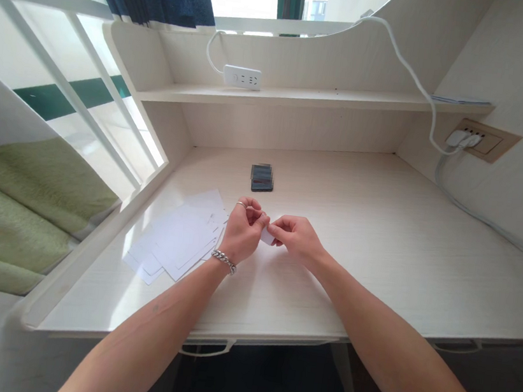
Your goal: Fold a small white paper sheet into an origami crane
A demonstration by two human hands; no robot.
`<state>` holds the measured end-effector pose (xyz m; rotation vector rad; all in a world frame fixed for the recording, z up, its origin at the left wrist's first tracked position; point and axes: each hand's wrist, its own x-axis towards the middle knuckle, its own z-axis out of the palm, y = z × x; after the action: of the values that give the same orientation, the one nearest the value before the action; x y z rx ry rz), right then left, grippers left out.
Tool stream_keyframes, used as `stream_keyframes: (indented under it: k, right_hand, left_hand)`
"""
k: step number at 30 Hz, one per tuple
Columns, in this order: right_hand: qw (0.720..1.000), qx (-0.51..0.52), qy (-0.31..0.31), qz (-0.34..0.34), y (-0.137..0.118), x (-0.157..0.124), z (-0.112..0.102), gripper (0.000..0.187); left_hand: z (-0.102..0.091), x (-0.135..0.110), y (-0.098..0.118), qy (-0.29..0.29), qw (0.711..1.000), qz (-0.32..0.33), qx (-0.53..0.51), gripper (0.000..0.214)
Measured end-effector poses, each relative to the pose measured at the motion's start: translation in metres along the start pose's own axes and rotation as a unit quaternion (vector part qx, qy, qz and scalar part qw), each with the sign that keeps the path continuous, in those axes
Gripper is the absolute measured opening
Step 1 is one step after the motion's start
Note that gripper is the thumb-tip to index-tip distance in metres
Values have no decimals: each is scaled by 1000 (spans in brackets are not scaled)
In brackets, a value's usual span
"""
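Observation:
Between my two hands is a small piece of white paper [267, 236], pinched from both sides above the desk. My left hand [243, 232], with a ring and a chain bracelet at the wrist, has thumb and fingertips closed on its left edge. From the right, my right hand [298, 236] grips it between thumb and bent fingers. The fingers cover much of the paper, so its full shape is hidden. Several white sheets [183, 237] lie overlapping on the desk to the left of my left hand. Beyond my hands lies a small dark object [262, 178], partly pixelated.
The pale wooden desk [381, 237] has a raised shelf [312, 100] along its back. A white power strip [242, 78] sits on that shelf. White cables run to a wall socket [485, 140] at right. White rails [67, 61] and a green-grey cloth [26, 191] border the left side.

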<state>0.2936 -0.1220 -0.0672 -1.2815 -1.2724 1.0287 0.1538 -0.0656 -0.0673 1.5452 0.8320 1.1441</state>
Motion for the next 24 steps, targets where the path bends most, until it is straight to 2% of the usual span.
stream_keyframes:
  k: [3,7,12,16,20,24]
  right_hand:
    - [1000,-5,-14,0,1,0,-1,20]
    - [999,-45,11,-14,1,0,0,17]
    - [1000,-12,6,12,0,0,3,17]
    - [1000,3,16,-4,0,0,4,17]
    - [1000,22,-4,20,0,0,2,20]
    - [1000,14,-12,-13,2,1,1,16]
  left_hand:
    - [-3,2,-1,13,1000,5,3,28]
    - [-5,3,-3,11,1000,-1,-3,29]
    - [-6,4,-1,44,999,-2,-5,31]
    - [-7,5,1,41,999,-8,-23,33]
    - [-8,5,1,53,998,-1,-22,34]
    - [-9,5,0,50,999,1,-22,34]
